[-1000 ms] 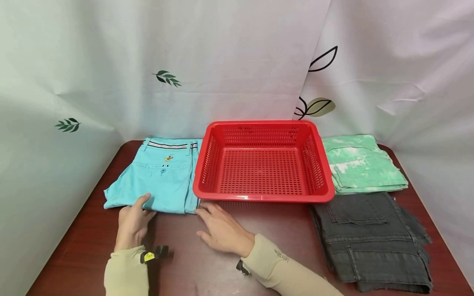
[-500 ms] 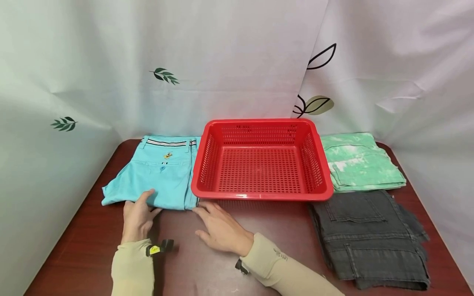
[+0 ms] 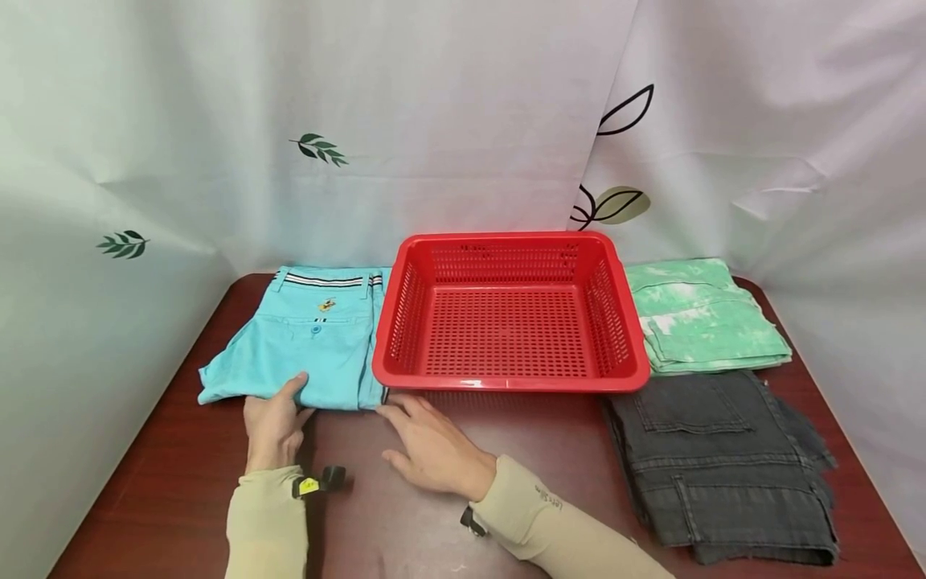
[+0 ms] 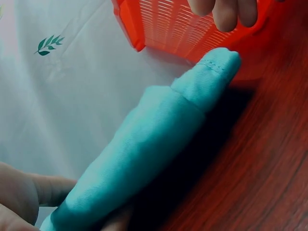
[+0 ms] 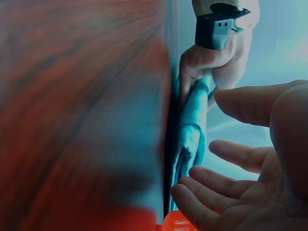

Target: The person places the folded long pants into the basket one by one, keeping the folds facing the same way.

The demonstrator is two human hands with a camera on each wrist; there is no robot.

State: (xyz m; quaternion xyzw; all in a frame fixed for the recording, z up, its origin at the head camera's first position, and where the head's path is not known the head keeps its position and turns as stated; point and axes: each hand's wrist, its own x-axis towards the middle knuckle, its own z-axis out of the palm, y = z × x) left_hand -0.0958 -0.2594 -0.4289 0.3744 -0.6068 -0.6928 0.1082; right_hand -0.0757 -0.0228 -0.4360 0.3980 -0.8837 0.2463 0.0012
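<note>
Folded turquoise shorts (image 3: 311,346) lie on the table's left side, against the red basket (image 3: 506,383). My left hand (image 3: 284,402) pinches their near edge, thumb on top; in the left wrist view the cloth roll (image 4: 144,144) runs out from between thumb and finger (image 4: 19,197). My right hand (image 3: 407,426) lies palm down on the wood with relaxed fingers, its tips at the shorts' near right corner beside the basket. In the right wrist view this hand (image 5: 240,159) is spread and holds nothing, and the left hand (image 5: 211,62) grips the turquoise fold (image 5: 192,120).
A folded green tie-dye garment (image 3: 702,318) lies right of the basket, and folded dark grey jeans (image 3: 723,458) in front of it. The dark red table (image 3: 181,482) is enclosed by white leaf-print curtains at the back and sides.
My left hand has slid a little to the right along the shorts' near edge. The right hand has stayed where it was.
</note>
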